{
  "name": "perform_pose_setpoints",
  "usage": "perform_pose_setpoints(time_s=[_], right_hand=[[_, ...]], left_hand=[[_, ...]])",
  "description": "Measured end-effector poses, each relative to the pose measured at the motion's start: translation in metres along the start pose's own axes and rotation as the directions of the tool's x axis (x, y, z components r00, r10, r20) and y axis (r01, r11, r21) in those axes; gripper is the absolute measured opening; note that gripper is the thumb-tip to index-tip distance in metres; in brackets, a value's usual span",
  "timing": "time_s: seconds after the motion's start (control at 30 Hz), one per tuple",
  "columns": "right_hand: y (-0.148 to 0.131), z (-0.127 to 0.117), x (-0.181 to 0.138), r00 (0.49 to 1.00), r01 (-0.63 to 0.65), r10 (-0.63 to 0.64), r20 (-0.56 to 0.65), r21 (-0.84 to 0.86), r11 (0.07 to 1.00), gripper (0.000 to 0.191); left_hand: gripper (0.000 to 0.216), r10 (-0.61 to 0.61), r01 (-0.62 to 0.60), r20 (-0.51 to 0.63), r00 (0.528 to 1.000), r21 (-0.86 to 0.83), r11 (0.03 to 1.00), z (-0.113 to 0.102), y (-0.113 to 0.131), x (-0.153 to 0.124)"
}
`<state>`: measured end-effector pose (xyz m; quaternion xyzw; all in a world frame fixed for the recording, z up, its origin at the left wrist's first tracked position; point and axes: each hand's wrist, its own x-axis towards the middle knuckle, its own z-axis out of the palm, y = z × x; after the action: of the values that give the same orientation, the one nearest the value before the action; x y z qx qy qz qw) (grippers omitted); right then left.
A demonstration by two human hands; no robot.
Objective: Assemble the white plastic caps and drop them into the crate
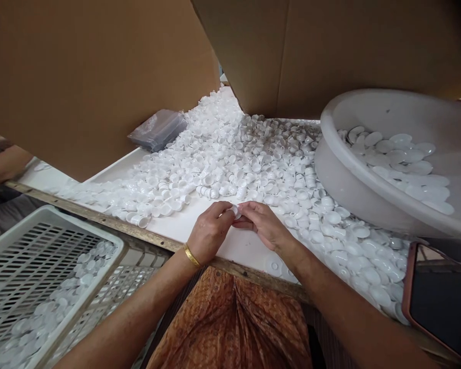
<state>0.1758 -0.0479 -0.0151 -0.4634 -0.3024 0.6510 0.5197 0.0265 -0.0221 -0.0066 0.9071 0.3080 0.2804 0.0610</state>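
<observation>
My left hand [209, 230], with a gold bangle on its wrist, and my right hand [263, 223] meet at the near edge of a white table [200, 223]. Both pinch one small white plastic cap [235, 210] between their fingertips. A big heap of small white caps [230, 159] covers the table just beyond my hands. Flat white discs [353, 251] lie spread to the right of my right hand.
A grey-white basin [341, 174] holding white discs tilts at the right. A slotted white crate [42, 271] with caps sits low at the left. Cardboard sheets [92, 77] stand behind the heap. A phone [441, 302] lies at the right edge. Another person's arm [3, 164] shows far left.
</observation>
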Motion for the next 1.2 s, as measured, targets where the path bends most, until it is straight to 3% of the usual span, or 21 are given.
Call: perform_pose_setpoints(time_s=[0.07,0.13,0.23,0.33,0.43,0.57,0.7,0.97,1.1,1.2], right_hand=[[0.000,-0.001,0.000,0.999,0.039,-0.039,0.010,0.002,0.999,0.023],[0.001,-0.002,0.000,0.998,0.066,-0.066,-0.006,0.001,0.998,0.026],[0.001,0.000,0.000,0.993,0.107,-0.109,-0.046,-0.046,0.993,0.025],[0.003,0.003,-0.001,0.973,0.217,-0.230,-0.032,-0.231,0.948,0.020],[0.006,0.004,-0.002,0.923,0.334,-0.385,-0.007,-0.483,0.810,0.015],[0.006,0.004,-0.006,0.882,0.402,-0.466,0.069,-0.626,0.668,0.016],[0.003,0.006,-0.010,0.866,0.421,-0.493,0.079,-0.646,0.636,0.014],[0.003,0.003,-0.012,0.832,0.410,-0.554,0.041,-0.717,0.563,0.013],[0.004,0.000,-0.014,0.853,0.375,-0.519,0.059,-0.762,0.529,0.011],[0.001,0.002,-0.019,0.897,0.417,-0.394,0.200,-0.678,0.606,0.015]], left_hand=[[0.020,0.011,-0.011,-0.006,1.000,-0.049,0.999,-0.001,0.003,0.001],[0.019,-0.052,0.040,-0.073,0.996,-0.159,0.986,-0.004,0.006,0.002],[0.022,-0.317,0.254,-0.145,0.937,-0.337,0.906,-0.008,0.008,0.006],[0.032,-0.477,0.456,0.050,0.877,-0.395,0.797,-0.008,0.009,0.009],[0.022,-0.420,0.447,0.155,0.894,-0.317,0.836,-0.005,0.012,0.010],[0.016,-0.381,0.390,0.081,0.921,-0.200,0.899,-0.004,0.018,0.010],[0.007,-0.387,0.393,0.066,0.919,-0.135,0.910,-0.007,0.024,0.011],[0.005,-0.356,0.357,0.038,0.934,-0.164,0.920,-0.004,0.021,0.019],[0.008,-0.360,0.361,0.043,0.932,-0.218,0.907,0.002,0.020,0.015],[0.008,-0.388,0.395,0.081,0.918,-0.281,0.875,-0.009,0.019,0.003]])
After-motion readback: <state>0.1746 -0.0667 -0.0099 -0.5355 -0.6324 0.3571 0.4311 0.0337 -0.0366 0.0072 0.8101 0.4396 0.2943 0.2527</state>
